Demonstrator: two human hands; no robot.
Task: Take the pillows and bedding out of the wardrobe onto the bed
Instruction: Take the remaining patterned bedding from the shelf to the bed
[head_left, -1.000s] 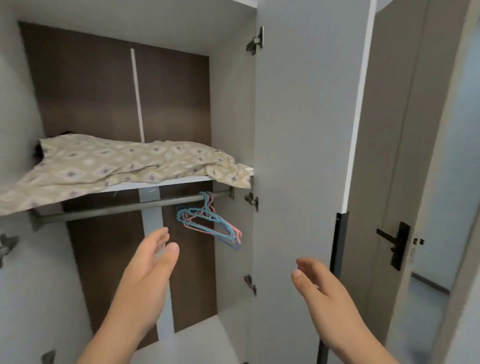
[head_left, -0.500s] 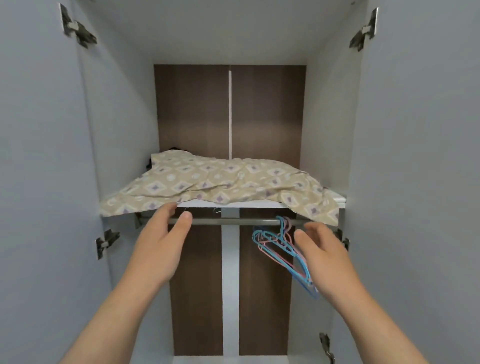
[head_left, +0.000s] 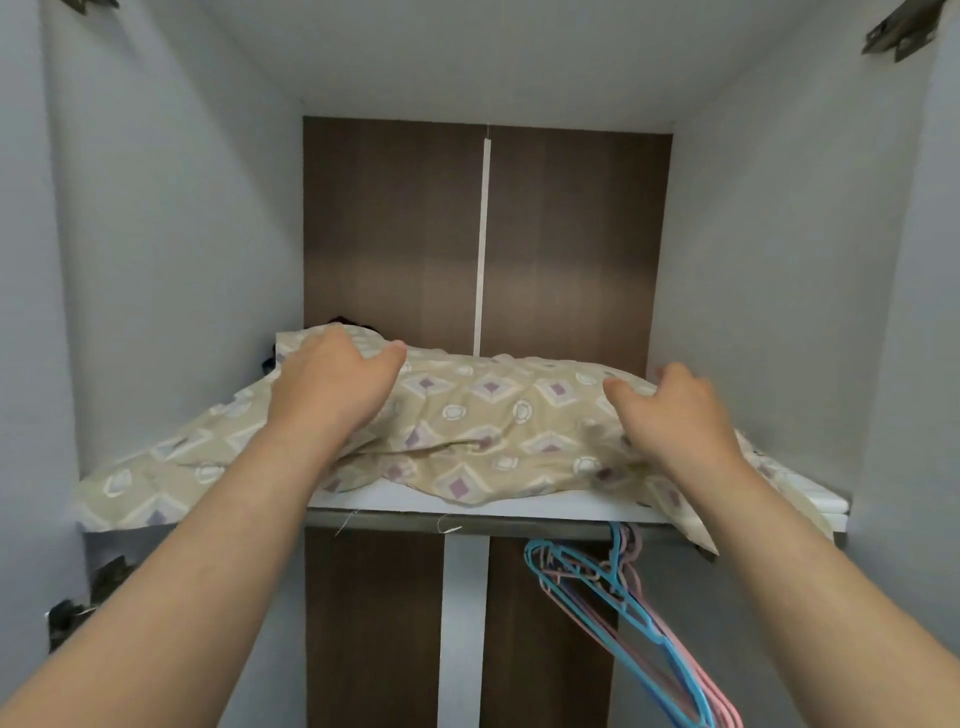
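Note:
A beige bedding bundle (head_left: 488, 415) with a diamond and ring pattern lies crumpled on the white wardrobe shelf (head_left: 467, 504); its left end droops over the shelf's front edge. My left hand (head_left: 327, 384) lies on top of the bundle's raised back left part, fingers curled over its far side and hidden, thumb spread to the right. My right hand (head_left: 675, 415) grips a ridge of the fabric on the right, between thumb and fingers. Something dark (head_left: 345, 319) peeks out behind the bundle at the back left.
Under the shelf runs a rail (head_left: 395, 522) with blue and pink hangers (head_left: 623, 597) at its right end. The grey side walls stand close on both sides, with door hinges at the lower left (head_left: 78, 608) and upper right (head_left: 898, 31). The back panel is dark brown.
The view turned to face the wardrobe and moved closer. Both hands rose from below the shelf and now lie on the bedding, one on each side.

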